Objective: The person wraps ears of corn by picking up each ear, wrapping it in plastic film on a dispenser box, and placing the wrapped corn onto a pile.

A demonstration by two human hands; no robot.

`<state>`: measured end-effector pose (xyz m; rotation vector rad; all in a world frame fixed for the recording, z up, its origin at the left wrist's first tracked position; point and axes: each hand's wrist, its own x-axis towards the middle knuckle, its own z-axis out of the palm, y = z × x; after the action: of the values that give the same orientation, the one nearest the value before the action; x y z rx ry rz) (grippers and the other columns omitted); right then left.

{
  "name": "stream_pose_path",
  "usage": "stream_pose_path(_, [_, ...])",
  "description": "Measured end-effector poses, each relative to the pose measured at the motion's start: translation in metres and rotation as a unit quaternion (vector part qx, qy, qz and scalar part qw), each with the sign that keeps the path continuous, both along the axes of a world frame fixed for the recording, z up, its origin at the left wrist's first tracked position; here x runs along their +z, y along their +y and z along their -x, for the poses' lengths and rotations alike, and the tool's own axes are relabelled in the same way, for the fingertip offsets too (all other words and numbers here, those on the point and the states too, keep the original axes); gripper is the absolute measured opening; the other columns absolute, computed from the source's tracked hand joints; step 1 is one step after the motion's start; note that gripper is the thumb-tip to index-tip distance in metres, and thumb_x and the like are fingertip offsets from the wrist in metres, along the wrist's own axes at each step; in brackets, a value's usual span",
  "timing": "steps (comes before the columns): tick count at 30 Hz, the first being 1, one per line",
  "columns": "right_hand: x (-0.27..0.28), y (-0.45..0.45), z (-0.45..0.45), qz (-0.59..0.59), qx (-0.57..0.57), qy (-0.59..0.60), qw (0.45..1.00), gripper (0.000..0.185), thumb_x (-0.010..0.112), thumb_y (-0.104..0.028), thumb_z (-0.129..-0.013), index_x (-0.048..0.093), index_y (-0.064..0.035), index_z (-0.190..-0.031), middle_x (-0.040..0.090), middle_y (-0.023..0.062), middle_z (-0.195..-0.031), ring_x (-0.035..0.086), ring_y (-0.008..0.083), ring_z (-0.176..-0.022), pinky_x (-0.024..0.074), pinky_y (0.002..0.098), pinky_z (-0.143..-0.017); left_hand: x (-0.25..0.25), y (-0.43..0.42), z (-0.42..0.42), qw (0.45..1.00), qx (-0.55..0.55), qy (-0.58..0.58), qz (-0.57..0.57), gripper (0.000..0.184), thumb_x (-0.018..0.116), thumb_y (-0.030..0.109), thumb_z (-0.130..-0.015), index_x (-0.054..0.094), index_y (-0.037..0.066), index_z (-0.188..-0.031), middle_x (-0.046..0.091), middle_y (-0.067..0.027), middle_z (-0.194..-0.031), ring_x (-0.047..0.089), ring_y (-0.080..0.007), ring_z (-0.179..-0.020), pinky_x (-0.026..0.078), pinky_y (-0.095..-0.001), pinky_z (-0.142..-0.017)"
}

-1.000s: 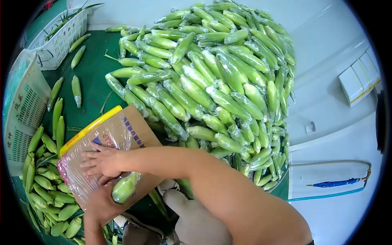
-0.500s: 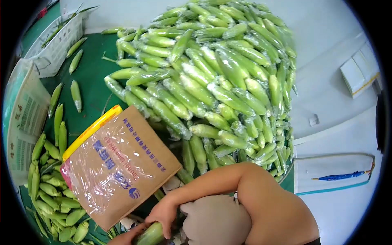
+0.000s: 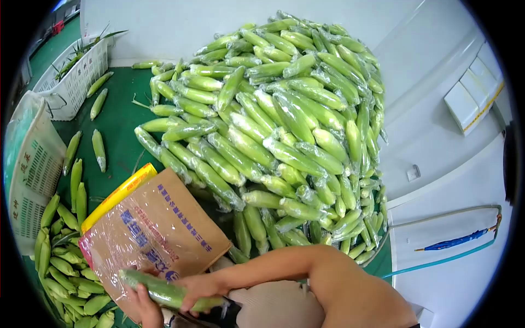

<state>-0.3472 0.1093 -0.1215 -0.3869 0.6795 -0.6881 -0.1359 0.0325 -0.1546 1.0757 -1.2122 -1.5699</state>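
A green ear of corn [image 3: 167, 293] in its husk lies across both my hands at the bottom of the head view, in front of a cardboard box. My left hand [image 3: 146, 307] curls around its left part from below. Near its right end, my right hand [image 3: 198, 290] grips it from above. Its surface looks shiny; whether film is wrapped fully around it I cannot tell. The cardboard box [image 3: 180, 218] is tilted, with printing and clear plastic film [image 3: 131, 257] over its face. A yellow edge [image 3: 117, 194] shows behind the box.
A large heap of film-wrapped corn [image 3: 273, 126] fills the middle. Loose unwrapped corn [image 3: 68, 268] is piled at lower left. Two white crates [image 3: 68, 85] stand at left on the green floor [image 3: 117, 115]. At right are a blue folded umbrella [image 3: 456, 240] and a hose [image 3: 443, 259].
Both hands have moved up and left with the ear of corn, now in front of the box's lower part. The camera view has shifted slightly, so the heap sits lower.
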Motion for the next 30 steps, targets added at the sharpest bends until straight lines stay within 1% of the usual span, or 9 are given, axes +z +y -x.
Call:
stream_pose_path(4, [0.041, -0.01, 0.15, 0.067, -0.338, 0.086, 0.935, 0.035, 0.07, -0.029, -0.096, 0.061, -0.0089, -0.123, 0.067, 0.0088, -0.096, 0.067, 0.0214, -0.076, 0.0567, 0.0365, -0.062, -0.058, -0.051, -0.108, 0.993, 0.05, -0.071, 0.075, 0.055, 0.058, 0.028, -0.105, 0.043, 0.0, -0.15, 0.061, -0.0138, -0.122, 0.061, -0.0247, -0.111, 0.049, -0.0376, -0.099])
stream_pose_path(7, [0.145, -0.05, 0.378, 0.15, -0.623, 0.247, 0.727, 0.025, 0.067, -0.032, -0.099, 0.061, -0.0086, -0.105, 0.063, 0.0082, -0.086, 0.061, 0.023, -0.071, 0.0547, 0.0397, -0.064, -0.025, -0.06, -0.14, 0.912, 0.298, -0.282, 0.036, 0.044, 0.069, 0.025, -0.099, 0.062, -0.006, -0.13, 0.066, -0.0222, -0.128, 0.066, -0.034, -0.107, 0.057, -0.0418, -0.088])
stream_pose_path(10, [0.264, -0.027, 0.635, 0.163, -0.653, 0.509, 0.537, 0.048, 0.08, -0.027, -0.09, 0.062, 0.0027, -0.123, 0.066, 0.0152, -0.111, 0.065, 0.0243, -0.094, 0.0557, 0.0381, -0.074, -0.067, -0.068, -0.214, 0.838, 0.302, -0.447, 0.081, 0.054, 0.064, 0.041, -0.101, 0.062, -0.004, -0.132, 0.063, -0.0254, -0.131, 0.063, -0.0378, -0.11, 0.053, -0.049, -0.095])
stream_pose_path(12, [0.31, -0.025, 0.585, 0.105, -0.742, 0.533, 0.393, 0.02, 0.072, -0.023, -0.096, 0.065, -0.0056, -0.102, 0.065, 0.0038, -0.09, 0.058, 0.0183, -0.069, 0.052, 0.0337, -0.065, -0.107, -0.062, -0.255, 0.757, 0.289, -0.583, 0.063, 0.062, 0.066, 0.044, -0.1, 0.055, -0.002, -0.14, 0.061, -0.0272, -0.134, 0.062, -0.0407, -0.113, 0.052, -0.0531, -0.098])
stream_pose_path(15, [0.242, -0.046, 0.588, 0.145, -0.627, 0.684, 0.343, 0.022, 0.072, -0.021, -0.095, 0.067, -0.0062, -0.11, 0.066, 0.0045, -0.093, 0.059, 0.0164, -0.069, 0.0482, 0.0279, -0.064, -0.166, -0.043, -0.321, 0.627, 0.216, -0.747, -0.046, 0.075, 0.068, 0.046, -0.098, 0.042, 0.001, -0.152, 0.054, -0.0299, -0.141, 0.059, -0.0454, -0.12, 0.05, -0.0557, -0.102])
stream_pose_path(20, [0.062, -0.06, 0.342, 0.164, -0.471, 0.62, 0.606, 0.04, 0.068, -0.02, -0.096, 0.062, -0.0069, -0.133, 0.068, 0.0069, -0.112, 0.064, 0.0166, -0.1, 0.0504, 0.032, -0.087, -0.238, 0.037, -0.366, 0.667, 0.042, -0.722, -0.178, 0.061, 0.06, 0.053, -0.097, 0.063, 0.006, -0.135, 0.066, -0.021, -0.128, 0.063, -0.0417, -0.111, 0.049, -0.0489, -0.1])
stream_pose_path(24, [-0.023, -0.04, 0.196, 0.187, -0.331, 0.593, 0.71, 0.033, 0.067, -0.011, -0.099, 0.063, 0.0011, -0.129, 0.067, 0.0069, -0.114, 0.062, 0.0149, -0.1, 0.0524, 0.0306, -0.088, -0.154, 0.011, -0.301, 0.649, 0.368, -0.661, -0.075, 0.062, 0.073, 0.034, -0.088, 0.058, 0.003, -0.139, 0.056, -0.0196, -0.144, 0.051, -0.0401, -0.133, 0.041, -0.0472, -0.113])
stream_pose_path(26, [-0.032, -0.034, 0.152, 0.223, -0.25, 0.548, 0.767, 0.021, 0.065, -0.006, -0.1, 0.065, 0.001, -0.119, 0.066, 0.0032, -0.106, 0.061, 0.0126, -0.097, 0.0501, 0.027, -0.087, -0.145, -0.003, -0.321, 0.637, 0.101, -0.763, 0.031, 0.07, 0.067, 0.009, -0.077, 0.056, 0.018, -0.145, 0.051, -0.0142, -0.152, 0.05, -0.0344, -0.137, 0.042, -0.0467, -0.112])
stream_pose_path(30, [-0.004, -0.045, 0.101, 0.411, -0.098, 0.561, 0.712, 0.016, 0.07, 0.002, -0.089, 0.068, 0.0004, -0.105, 0.067, 0.0089, -0.098, 0.063, 0.0194, -0.091, 0.0497, 0.0293, -0.083, -0.104, -0.03, -0.338, 0.594, 0.026, -0.803, -0.033, 0.067, 0.058, -0.002, -0.083, 0.057, 0.027, -0.144, 0.052, -0.0083, -0.144, 0.047, -0.0319, -0.134, 0.042, -0.0468, -0.107])
